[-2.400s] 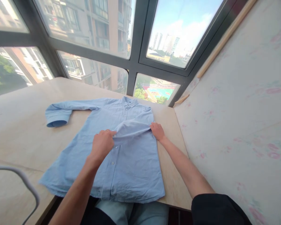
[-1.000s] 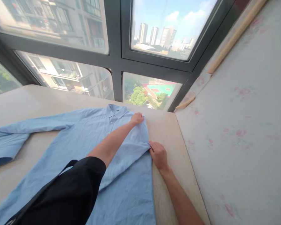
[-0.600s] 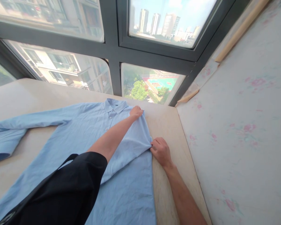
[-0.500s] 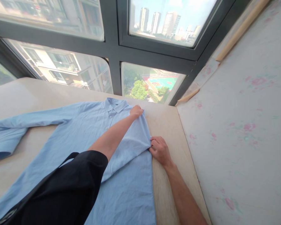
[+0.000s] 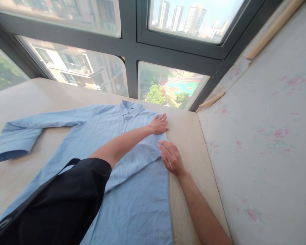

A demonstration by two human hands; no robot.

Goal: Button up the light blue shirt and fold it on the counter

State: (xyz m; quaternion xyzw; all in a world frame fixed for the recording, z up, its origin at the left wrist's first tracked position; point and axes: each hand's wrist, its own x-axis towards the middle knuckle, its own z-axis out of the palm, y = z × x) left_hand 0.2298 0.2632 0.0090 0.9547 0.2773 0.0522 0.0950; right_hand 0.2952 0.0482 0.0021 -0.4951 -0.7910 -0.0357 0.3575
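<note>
A light blue button-up shirt (image 5: 140,200) lies front up, its collar toward the window. One sleeve stretches out to the left with its cuff bent back toward me; the other is folded across the shirt's front. My left hand (image 5: 159,124) reaches over the shirt and lies flat on its right shoulder, fingers spread. Just below, my right hand (image 5: 172,158) hovers at or touches the folded sleeve's edge, with its fingers extended and loosely apart. My left forearm and black sleeve hide part of the shirt's middle.
The shirt rests on a pale, wood-toned ledge (image 5: 193,143). Dark window frames (image 5: 131,51) border its far side. On the right rises a wall with floral wallpaper (image 5: 257,136), peeling near the window corner.
My left hand has let go of the shoulder seam and flattened on it, a little to the right. My right hand has released the fabric and opened. The view has shifted slightly.
</note>
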